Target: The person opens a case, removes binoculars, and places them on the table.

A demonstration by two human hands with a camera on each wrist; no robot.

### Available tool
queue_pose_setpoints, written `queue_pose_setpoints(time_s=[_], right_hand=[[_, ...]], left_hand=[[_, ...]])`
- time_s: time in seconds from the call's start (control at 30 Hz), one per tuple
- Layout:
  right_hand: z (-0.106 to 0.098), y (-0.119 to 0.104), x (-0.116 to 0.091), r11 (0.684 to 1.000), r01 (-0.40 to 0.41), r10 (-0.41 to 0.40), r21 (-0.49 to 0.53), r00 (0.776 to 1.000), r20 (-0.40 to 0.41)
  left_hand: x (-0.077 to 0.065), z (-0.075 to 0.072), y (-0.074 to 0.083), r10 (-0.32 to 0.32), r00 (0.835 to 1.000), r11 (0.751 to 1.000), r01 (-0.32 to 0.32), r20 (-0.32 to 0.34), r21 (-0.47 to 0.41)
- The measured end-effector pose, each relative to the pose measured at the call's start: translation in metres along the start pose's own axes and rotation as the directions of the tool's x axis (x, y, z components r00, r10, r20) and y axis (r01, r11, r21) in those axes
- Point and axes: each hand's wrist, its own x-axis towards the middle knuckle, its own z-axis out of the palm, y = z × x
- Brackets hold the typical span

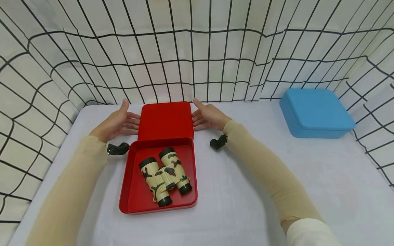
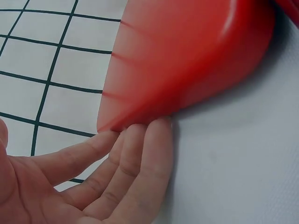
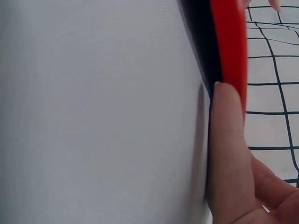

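Observation:
A red box [image 1: 138,196] lies on the white surface in the head view, its red lid [image 1: 166,120] folded back behind it. Inside the box rests a pair of camouflage binoculars [image 1: 169,176], tilted, with black ends. My left hand [image 1: 115,122] is at the lid's left side, fingers extended and thumb raised; the left wrist view shows its fingertips [image 2: 159,126] against the lid's edge. On the opposite side, my right hand [image 1: 210,117] has its fingers at the lid's right edge, thumb up. The right wrist view has a finger [image 3: 228,112] along that red rim.
A closed blue box [image 1: 320,114] stands at the back right of the white table [image 1: 240,205]. Behind and at both sides rise white walls with a black grid pattern [image 1: 200,61]. A small black camera [image 1: 118,149] is strapped at each wrist.

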Motion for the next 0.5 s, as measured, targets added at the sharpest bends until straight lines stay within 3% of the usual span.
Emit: queue_pose_setpoints(time_s=[0.27,0.5], right_hand=[[0.001,-0.004,-0.007,0.999,-0.008,0.007,-0.039,1.000,-0.018],[0.002,-0.004,-0.013,0.997,-0.011,0.010,-0.079,1.000,-0.021]], left_hand=[[-0.013,0.000,0.000,0.022,1.000,0.999,-0.022,-0.009,-0.047],[-0.024,0.002,-0.004,0.052,0.998,0.998,-0.053,-0.045,-0.017]])
